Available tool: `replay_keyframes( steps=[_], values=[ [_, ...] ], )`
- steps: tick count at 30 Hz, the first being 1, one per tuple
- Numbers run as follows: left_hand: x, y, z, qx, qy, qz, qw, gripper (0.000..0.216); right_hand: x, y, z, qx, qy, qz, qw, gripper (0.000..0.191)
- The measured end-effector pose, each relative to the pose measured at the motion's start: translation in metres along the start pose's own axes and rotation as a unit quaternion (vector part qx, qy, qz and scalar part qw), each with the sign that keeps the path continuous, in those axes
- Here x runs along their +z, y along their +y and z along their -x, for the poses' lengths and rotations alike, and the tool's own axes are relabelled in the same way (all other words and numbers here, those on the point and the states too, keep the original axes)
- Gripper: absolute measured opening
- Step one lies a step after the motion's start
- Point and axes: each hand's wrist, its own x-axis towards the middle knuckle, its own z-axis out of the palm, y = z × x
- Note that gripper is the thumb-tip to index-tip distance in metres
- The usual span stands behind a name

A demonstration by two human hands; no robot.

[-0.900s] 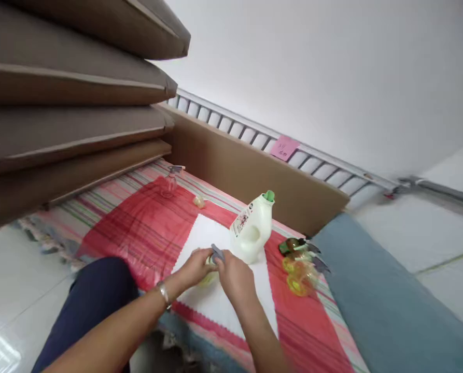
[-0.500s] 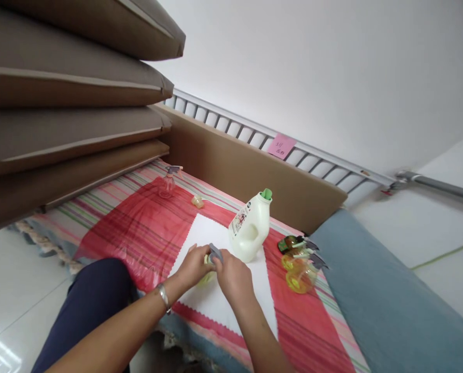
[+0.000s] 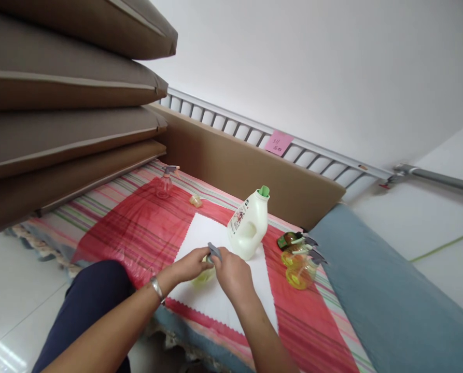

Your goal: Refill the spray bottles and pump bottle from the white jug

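Yellow spray bottle (image 3: 202, 276) on the white cloth (image 3: 219, 303), left hand (image 3: 190, 266) grip wrapped round its body, right hand (image 3: 234, 275) grip clamped on its grey trigger head (image 3: 214, 252), white detergent jug (image 3: 249, 229) just beyond.

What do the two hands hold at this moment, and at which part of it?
Both hold a small yellow spray bottle: the left hand grips its yellow body, the right hand its grey spray head.
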Motion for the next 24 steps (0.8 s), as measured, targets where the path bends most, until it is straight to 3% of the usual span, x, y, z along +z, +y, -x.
replay_keyframes(
  steps=[6, 9, 12, 14, 18, 21, 24],
  values=[
    [0.007, -0.005, 0.001, -0.018, 0.092, -0.015, 0.995, 0.024, 0.0, 0.0, 0.001, 0.001, 0.0, -0.003, 1.0, 0.024],
    [0.008, -0.005, 0.003, -0.003, 0.072, 0.022, 0.997, 0.039, -0.001, 0.0, 0.001, 0.001, 0.0, -0.006, 1.0, 0.024],
    [0.007, -0.004, 0.001, 0.004, 0.045, 0.043, 0.998, 0.024, -0.002, 0.0, 0.001, 0.006, -0.008, -0.012, 1.0, 0.025],
    [0.009, -0.005, 0.0, -0.002, 0.064, 0.035, 0.997, 0.015, -0.003, -0.003, 0.0, 0.009, -0.011, -0.018, 1.0, 0.025],
    [0.016, -0.007, 0.0, -0.005, 0.123, 0.029, 0.992, 0.017, -0.005, -0.004, 0.0, 0.006, -0.013, -0.037, 0.999, 0.027],
    [0.018, -0.008, 0.002, -0.005, 0.138, 0.042, 0.99, 0.02, -0.006, 0.009, 0.003, 0.009, 0.005, -0.173, 0.985, 0.037],
    [0.017, -0.01, 0.001, -0.004, 0.141, 0.08, 0.987, 0.026, 0.006, 0.033, 0.007, 0.055, 0.05, -0.355, 0.932, 0.049]
  ],
)
